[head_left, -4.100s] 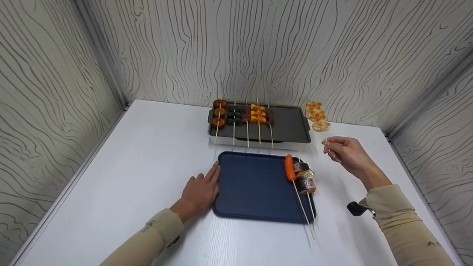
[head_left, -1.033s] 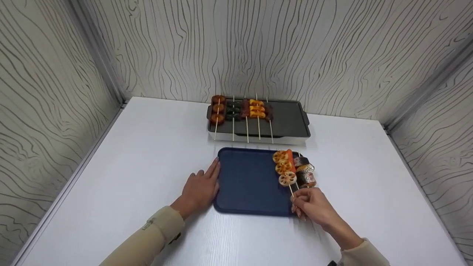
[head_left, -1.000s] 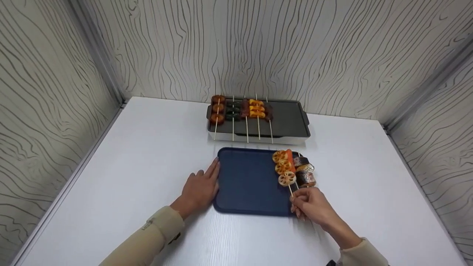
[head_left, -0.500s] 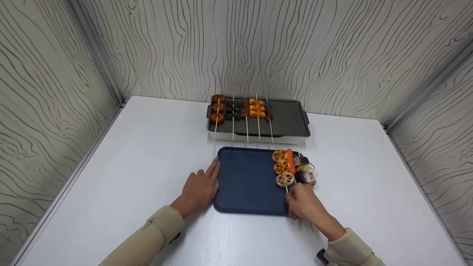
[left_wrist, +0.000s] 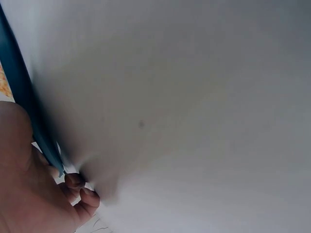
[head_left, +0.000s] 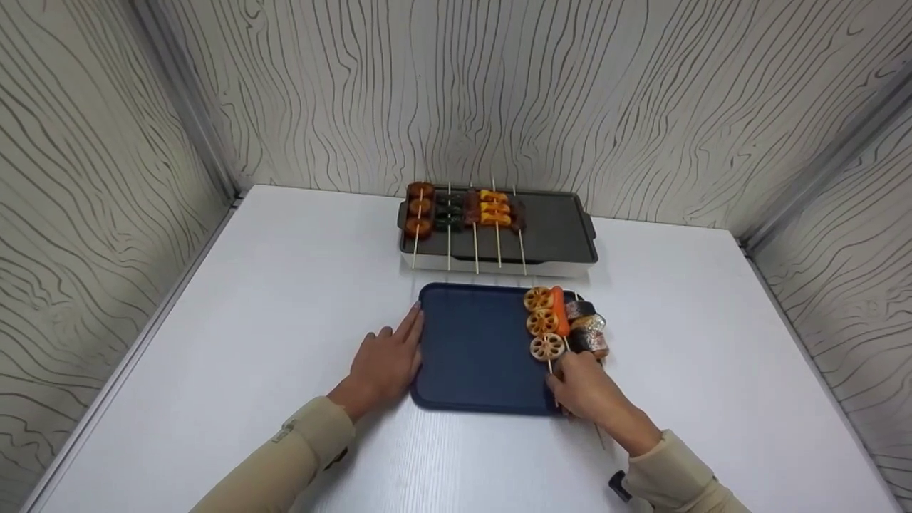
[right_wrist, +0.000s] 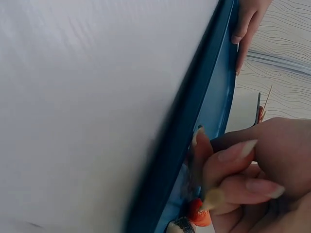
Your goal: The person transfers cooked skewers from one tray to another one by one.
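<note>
My right hand (head_left: 588, 385) pinches the stick of a lotus root skewer (head_left: 543, 323) lying on the blue tray (head_left: 470, 349). In the right wrist view its fingers (right_wrist: 233, 182) are curled, with a blurred stick end beside them. Just right of the lotus slices lie an orange sausage skewer (head_left: 560, 311) and a skewer of dark-skinned chunks (head_left: 588, 335); their sticks are partly hidden by the hand. My left hand (head_left: 385, 363) rests against the tray's left edge, index finger straight along the rim. The left wrist view shows this hand (left_wrist: 29, 184) beside the tray wall.
Behind the tray stands a dark grill plate (head_left: 556, 228) on a pale base. Several skewers lie on its left and middle, among them round brown slices (head_left: 420, 208) and yellow pieces (head_left: 495, 208). Patterned panels (head_left: 456, 92) wall in the white table (head_left: 306, 271).
The right hand brought the lotus root skewer from beside the grill onto the tray, left of the sausage. Lately hand and skewer shifted slightly left. The left hand stayed at the tray edge.
</note>
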The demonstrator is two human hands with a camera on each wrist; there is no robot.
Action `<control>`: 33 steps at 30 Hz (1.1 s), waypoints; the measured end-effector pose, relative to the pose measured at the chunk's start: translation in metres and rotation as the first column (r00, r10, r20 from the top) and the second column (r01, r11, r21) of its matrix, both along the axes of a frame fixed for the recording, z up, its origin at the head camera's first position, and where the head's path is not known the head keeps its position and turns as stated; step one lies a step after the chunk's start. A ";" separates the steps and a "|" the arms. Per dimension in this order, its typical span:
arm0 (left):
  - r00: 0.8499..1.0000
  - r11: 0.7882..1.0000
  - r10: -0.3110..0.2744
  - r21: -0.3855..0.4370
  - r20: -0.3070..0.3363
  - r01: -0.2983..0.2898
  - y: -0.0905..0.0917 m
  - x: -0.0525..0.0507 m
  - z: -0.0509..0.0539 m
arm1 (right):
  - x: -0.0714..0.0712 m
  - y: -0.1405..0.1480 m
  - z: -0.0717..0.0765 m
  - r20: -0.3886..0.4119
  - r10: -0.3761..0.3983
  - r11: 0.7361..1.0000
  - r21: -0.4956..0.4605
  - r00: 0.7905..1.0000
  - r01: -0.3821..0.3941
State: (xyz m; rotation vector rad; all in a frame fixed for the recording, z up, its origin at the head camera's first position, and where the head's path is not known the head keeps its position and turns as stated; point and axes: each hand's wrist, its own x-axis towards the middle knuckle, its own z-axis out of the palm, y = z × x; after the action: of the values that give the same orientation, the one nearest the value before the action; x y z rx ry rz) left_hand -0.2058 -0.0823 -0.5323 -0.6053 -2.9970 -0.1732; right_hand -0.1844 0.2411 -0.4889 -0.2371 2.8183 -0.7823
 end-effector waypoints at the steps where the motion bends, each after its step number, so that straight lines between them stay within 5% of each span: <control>1: 1.000 1.000 0.001 -0.003 0.004 -0.001 0.000 0.000 0.000 | 0.000 0.001 0.001 -0.001 0.001 1.000 0.002 1.000 -0.001; 9: 1.000 1.000 -0.003 0.002 0.000 0.003 0.000 -0.001 -0.002 | -0.003 0.011 0.023 0.012 0.012 0.999 -0.043 1.000 -0.011; 21: 1.000 1.000 -0.008 0.013 -0.020 0.008 0.000 0.000 0.000 | -0.025 0.055 0.072 -0.106 0.046 0.998 -0.033 0.993 -0.050; 33: 1.000 1.000 -0.009 -0.023 -0.007 0.009 0.000 0.000 0.000 | -0.053 0.080 0.094 -0.146 0.038 0.999 -0.026 0.989 -0.043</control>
State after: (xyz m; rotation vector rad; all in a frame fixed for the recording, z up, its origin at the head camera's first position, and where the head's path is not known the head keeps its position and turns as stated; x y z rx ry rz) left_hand -0.2062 -0.0820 -0.5322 -0.6207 -2.9937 -0.1365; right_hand -0.2370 0.3206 -0.3945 -0.3691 2.9286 -0.8295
